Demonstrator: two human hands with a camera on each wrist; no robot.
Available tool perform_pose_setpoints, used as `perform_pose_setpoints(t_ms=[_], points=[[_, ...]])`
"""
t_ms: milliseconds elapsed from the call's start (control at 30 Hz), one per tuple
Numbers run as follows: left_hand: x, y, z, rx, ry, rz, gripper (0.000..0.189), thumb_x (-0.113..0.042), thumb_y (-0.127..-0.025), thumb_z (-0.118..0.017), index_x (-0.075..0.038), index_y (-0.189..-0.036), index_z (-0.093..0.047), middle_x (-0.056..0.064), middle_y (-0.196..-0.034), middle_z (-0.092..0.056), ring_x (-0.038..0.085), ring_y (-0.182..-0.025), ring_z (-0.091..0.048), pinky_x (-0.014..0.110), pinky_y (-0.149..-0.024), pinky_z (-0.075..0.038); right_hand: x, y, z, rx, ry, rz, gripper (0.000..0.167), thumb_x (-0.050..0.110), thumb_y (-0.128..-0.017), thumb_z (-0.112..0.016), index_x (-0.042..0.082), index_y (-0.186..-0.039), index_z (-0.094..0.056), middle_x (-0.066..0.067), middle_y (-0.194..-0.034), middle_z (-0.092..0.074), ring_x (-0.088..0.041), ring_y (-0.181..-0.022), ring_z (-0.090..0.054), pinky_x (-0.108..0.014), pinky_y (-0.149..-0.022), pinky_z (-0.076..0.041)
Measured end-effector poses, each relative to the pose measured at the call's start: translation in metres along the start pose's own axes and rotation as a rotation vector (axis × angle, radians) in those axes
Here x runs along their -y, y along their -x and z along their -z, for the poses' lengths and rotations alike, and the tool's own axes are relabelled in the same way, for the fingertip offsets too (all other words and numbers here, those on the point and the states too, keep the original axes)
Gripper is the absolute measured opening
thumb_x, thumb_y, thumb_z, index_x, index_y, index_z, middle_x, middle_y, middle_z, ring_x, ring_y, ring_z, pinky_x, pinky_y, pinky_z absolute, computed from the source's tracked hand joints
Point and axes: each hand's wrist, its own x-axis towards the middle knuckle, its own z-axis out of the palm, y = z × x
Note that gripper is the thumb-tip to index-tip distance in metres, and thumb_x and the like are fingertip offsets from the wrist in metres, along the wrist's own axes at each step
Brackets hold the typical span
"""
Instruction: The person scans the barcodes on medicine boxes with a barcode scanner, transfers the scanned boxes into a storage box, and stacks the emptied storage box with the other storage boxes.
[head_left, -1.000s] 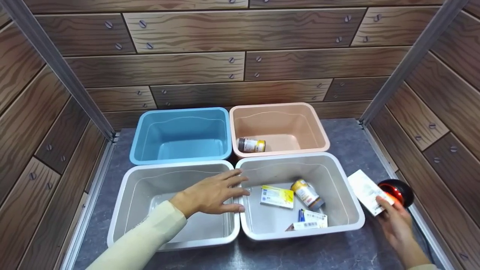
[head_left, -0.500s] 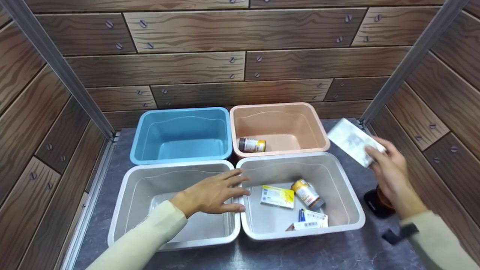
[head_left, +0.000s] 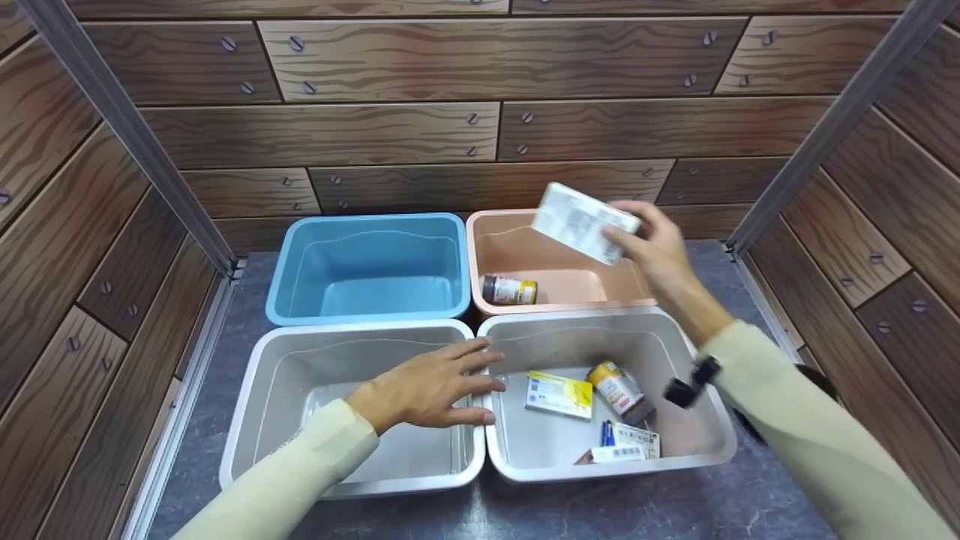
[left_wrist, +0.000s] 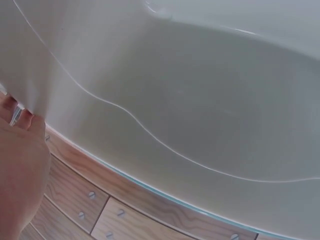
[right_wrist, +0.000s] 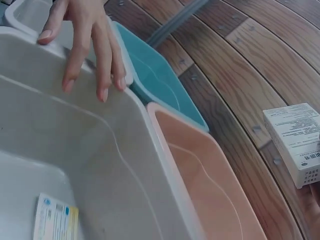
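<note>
Clockwise from the spot in the head view where four bins meet on a dark desk (head_left: 570, 510), the left grey bin (head_left: 315, 360) sits at eight o'clock and the blue bin (head_left: 375, 255) at ten. The left hand (head_left: 427, 386), at seven, rests across the rim between the left grey bin and its neighbour, palm down, its fingers loose and spread. At two o'clock is the peach bin (head_left: 510, 251), with a brown bottle (head_left: 511, 290) on its side toward the bin's own eight o'clock. The right grey bin (head_left: 555, 349), at four, has a yellow-and-white box (head_left: 559, 395) flat near its nine o'clock, a yellow-topped bottle (head_left: 616, 388) lying just beside that, and small boxes (head_left: 626, 452) at its five. Between one and two o'clock, the white box (head_left: 585, 223) is held up, covering part of the peach bin's back rim; the right hand (head_left: 664, 251) pinches its right end between thumb and fingers. Farthest right, at three, a dark object (head_left: 819, 377) is mostly hidden behind the sleeve.
</note>
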Motion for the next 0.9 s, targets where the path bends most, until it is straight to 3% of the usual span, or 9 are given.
perform_pose_setpoints(t_ms=[167,400,633,900], points=[[0.000,-0.001,-0.001,-0.012,-0.012,-0.015,0.064,-0.070,-0.111,-0.039,-0.032,-0.160,-0.057,0.002,-0.179,-0.035,0.029,-0.171,-0.019,0.046,-0.134,-0.034,0.002,-0.019,-0.046,0.082,0.074,-0.018,0.043,0.003,-0.098,-0.078,0.000,-0.138,-0.064,0.003,-0.106,-0.074,-0.012,-0.092,-0.071,-0.024,-0.080,-0.063],[0.001,0.000,-0.001,-0.015,-0.013,-0.014,0.065,-0.070,-0.111,-0.038,-0.032,-0.159,-0.057,0.003,-0.178,-0.036,0.030,-0.170,-0.019,0.047,-0.134,-0.034,-0.001,-0.039,-0.109,0.222,0.166,-0.014,0.045,0.001,-0.097,-0.079,-0.002,-0.139,-0.064,-0.006,-0.109,-0.072,-0.012,-0.085,-0.070,-0.023,-0.072,-0.064],[0.001,0.002,-0.003,-0.025,-0.019,-0.025,0.064,-0.069,-0.112,-0.039,-0.030,-0.159,-0.058,0.004,-0.178,-0.036,0.031,-0.170,-0.021,0.046,-0.135,-0.032,-0.014,-0.039,-0.168,0.374,0.289,-0.051,0.039,0.000,-0.097,-0.078,-0.002,-0.134,-0.069,-0.015,-0.111,-0.072,-0.014,-0.083,-0.070,-0.027,-0.071,-0.066],[0.001,0.001,-0.001,-0.034,-0.035,-0.027,0.065,-0.069,-0.111,-0.039,-0.029,-0.158,-0.059,0.003,-0.178,-0.037,0.030,-0.170,-0.022,0.044,-0.135,-0.032,-0.032,-0.030,-0.207,0.506,0.473,-0.061,0.035,0.010,-0.101,-0.078,0.005,-0.135,-0.070,-0.015,-0.115,-0.075,-0.013,-0.084,-0.069,-0.028,-0.072,-0.064]])
